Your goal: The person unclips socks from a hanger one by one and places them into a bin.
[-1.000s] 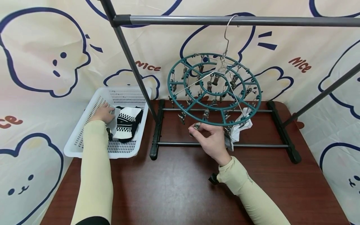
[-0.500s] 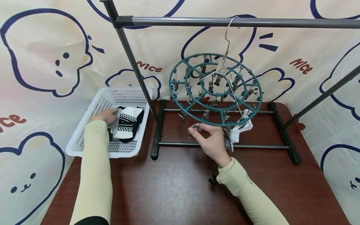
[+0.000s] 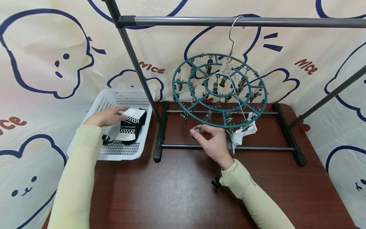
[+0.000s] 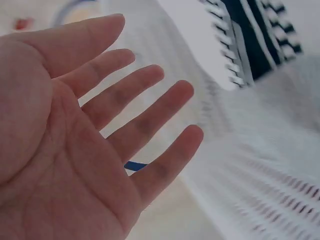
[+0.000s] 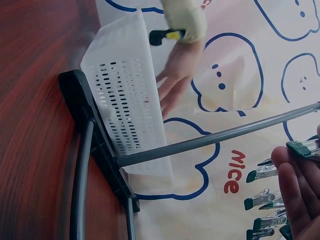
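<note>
Over the white basket (image 3: 134, 156), my left hand (image 3: 107, 116) holds nothing; its fingers are straight and spread in the left wrist view. Below its fingertips lies a black-and-white patterned sock (image 3: 131, 122), with a plain pale cloth (image 3: 113, 131) beside it. My right hand (image 3: 213, 140) pinches a metal clip (image 3: 198, 128) at the front of a round green clip hanger (image 3: 197, 119). The right wrist view shows this clip's green end (image 5: 301, 149) at the thumb and fingers. Behind the right hand, a white and grey cloth (image 3: 243, 135) hangs from the hanger.
The hanger hooks onto the grey top bar (image 3: 183, 21) of a rack standing on the brown table (image 3: 160, 190). A slanted rack post (image 3: 137, 66) stands between basket and hanger. Several other clips (image 5: 260, 200) dangle around the green rings. A cartoon-printed sheet (image 3: 314, 95) hangs behind.
My left hand has risen from inside the basket and shifted slightly right, with its fingers straightening. The left forearm has swung left. My right hand stays at the clip.
</note>
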`<state>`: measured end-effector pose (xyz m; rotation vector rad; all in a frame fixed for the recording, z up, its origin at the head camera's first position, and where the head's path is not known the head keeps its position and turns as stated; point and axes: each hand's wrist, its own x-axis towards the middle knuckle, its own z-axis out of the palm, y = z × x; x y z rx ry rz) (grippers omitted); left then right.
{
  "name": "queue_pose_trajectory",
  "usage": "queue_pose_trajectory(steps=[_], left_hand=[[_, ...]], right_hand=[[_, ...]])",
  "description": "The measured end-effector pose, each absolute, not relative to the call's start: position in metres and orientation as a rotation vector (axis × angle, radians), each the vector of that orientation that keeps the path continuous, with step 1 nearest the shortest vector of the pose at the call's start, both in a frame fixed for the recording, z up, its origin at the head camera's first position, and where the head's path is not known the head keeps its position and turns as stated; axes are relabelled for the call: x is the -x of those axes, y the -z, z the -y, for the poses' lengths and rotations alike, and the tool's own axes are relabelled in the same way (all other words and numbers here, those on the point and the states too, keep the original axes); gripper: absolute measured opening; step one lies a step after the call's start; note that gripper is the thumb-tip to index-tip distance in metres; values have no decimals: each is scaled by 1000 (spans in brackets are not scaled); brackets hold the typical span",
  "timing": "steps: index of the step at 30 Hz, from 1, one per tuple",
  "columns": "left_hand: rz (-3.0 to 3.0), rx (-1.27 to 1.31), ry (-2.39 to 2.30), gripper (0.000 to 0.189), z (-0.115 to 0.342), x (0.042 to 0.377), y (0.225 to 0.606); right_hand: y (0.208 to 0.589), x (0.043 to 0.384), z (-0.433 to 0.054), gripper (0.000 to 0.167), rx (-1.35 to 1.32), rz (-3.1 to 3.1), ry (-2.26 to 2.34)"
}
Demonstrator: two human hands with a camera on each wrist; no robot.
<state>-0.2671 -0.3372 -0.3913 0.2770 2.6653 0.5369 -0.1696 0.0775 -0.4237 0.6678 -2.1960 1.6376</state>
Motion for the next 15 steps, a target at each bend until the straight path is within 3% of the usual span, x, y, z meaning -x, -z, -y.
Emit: queue_pose_trajectory(steps=[6, 15], left_hand=[[-2837, -523, -433, 51, 317, 218, 382], [-3180, -677, -586, 18, 307, 141, 435]], right_hand=[[426, 168, -77, 5, -675, 2204, -1644], [423, 167, -72, 7, -655, 2237, -1681]])
